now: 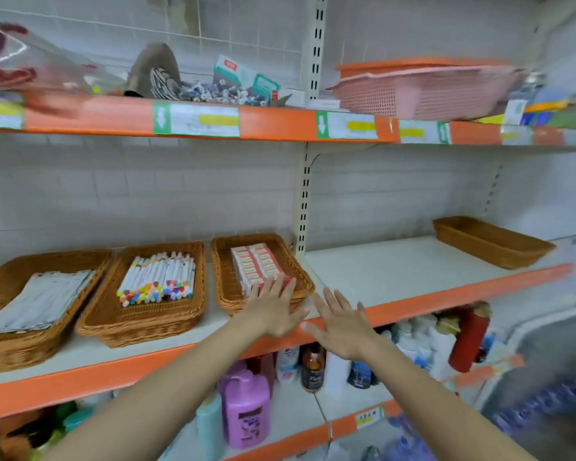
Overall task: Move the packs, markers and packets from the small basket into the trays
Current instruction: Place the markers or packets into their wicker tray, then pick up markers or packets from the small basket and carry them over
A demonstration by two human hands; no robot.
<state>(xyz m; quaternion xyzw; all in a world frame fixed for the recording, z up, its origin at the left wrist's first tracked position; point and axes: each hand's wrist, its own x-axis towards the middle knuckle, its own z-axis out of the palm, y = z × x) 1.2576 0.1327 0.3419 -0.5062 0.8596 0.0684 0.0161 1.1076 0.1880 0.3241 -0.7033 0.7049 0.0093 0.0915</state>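
Note:
Three wicker trays stand in a row on the middle shelf. The left tray [0, 287] holds flat whitish packets [44, 297]. The middle tray [140, 324] holds several white markers [158, 277] with coloured caps. The right tray [223, 257] holds red-and-white packs [256, 264]. My left hand [273, 307] is flat with straight fingers over the front rim of the right tray, fingertips at the packs. My right hand [343, 324] is spread open, holding nothing, above the shelf's orange edge just right of that tray. A small wicker basket [489, 241] stands at the far right of the shelf.
The upper shelf carries a stack of pink and orange plastic baskets [426, 88], small boxes and loose items. Bottles, among them a purple one [245, 407] and a red one [469, 337], fill the shelf below. A slotted upright post [303, 207] divides the shelving.

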